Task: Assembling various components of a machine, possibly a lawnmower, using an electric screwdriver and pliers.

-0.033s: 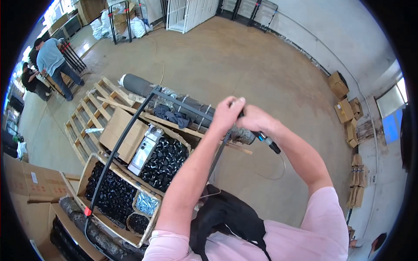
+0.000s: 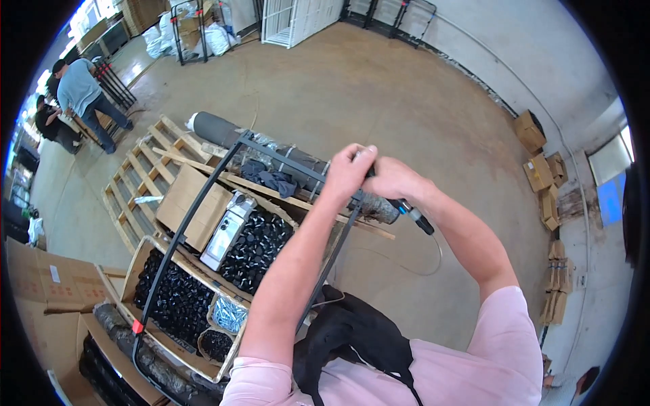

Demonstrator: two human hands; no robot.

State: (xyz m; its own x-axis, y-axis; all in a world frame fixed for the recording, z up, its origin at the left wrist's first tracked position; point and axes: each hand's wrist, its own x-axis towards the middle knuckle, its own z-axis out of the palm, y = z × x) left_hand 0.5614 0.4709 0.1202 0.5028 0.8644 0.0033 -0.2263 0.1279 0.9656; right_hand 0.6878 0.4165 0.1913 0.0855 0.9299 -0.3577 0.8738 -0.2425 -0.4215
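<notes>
At the lower left of the frame, a cardboard box [image 2: 57, 281] stands near the edge; above it, in the upper left, two people [image 2: 84, 91] work beside upright black frames. A wooden pallet [image 2: 125, 206] lies at left of centre. In front of it, toward the lower left, a long tray [image 2: 128, 287] contains black plastic parts [image 2: 172, 294], with blue-silver screws [image 2: 229, 316] and small black pieces [image 2: 217, 345] in separate containers at its near end. A silver box [image 2: 227, 233] lies between an upright cardboard flap [image 2: 193, 210] and a second heap of black parts [image 2: 257, 250]. A black metal frame [image 2: 284, 161], a red clip [image 2: 137, 327] on its left bar, extends over these items from the lower left to the centre. Behind its upper bar are a grey roll [image 2: 218, 132] and a dark cloth [image 2: 269, 178]. The left hand [image 2: 347, 176], fingers curled, is at the frame's corner in the centre; whether it grips the frame or the tool's hidden end cannot be told. The right hand [image 2: 398, 181], just beside it, is closed around a black hand tool [image 2: 421, 221] with a blue band, whose lower end projects below the fist, right of centre. A thin hose [image 2: 440, 260] curves below the tool. Cardboard boxes [image 2: 538, 174] stand along the wall at far right.
</notes>
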